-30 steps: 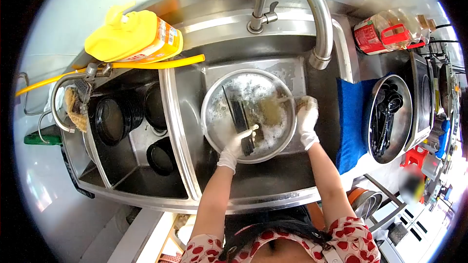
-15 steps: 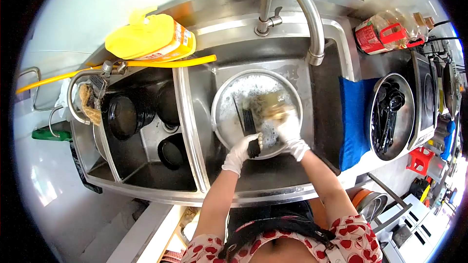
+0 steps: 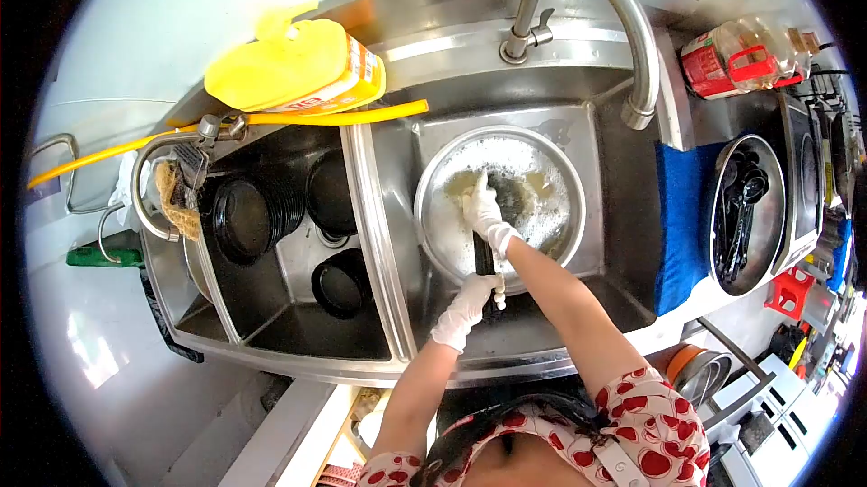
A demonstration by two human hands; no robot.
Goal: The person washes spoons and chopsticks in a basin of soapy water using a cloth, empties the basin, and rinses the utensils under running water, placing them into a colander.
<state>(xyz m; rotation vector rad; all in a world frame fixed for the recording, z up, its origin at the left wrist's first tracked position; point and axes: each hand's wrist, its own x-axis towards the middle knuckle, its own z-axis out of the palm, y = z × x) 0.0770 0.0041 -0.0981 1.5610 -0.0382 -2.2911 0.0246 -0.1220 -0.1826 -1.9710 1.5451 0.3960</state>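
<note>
White gloves (image 3: 462,308); pale sleeves (image 3: 655,422); red blotchy print

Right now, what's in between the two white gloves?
Black sticks! In the head view, the bundle stretches from the left hand toward the right hand, over part of the metal bowl.

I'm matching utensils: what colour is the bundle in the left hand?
Black. The bundle shows best in the head view.

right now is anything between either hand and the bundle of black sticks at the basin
Nothing visible but the white gloves. The left hand grips the bundle of black sticks by the basin's near rim. The right hand covers the far part, so whether something lies under that palm cannot be seen.
</note>
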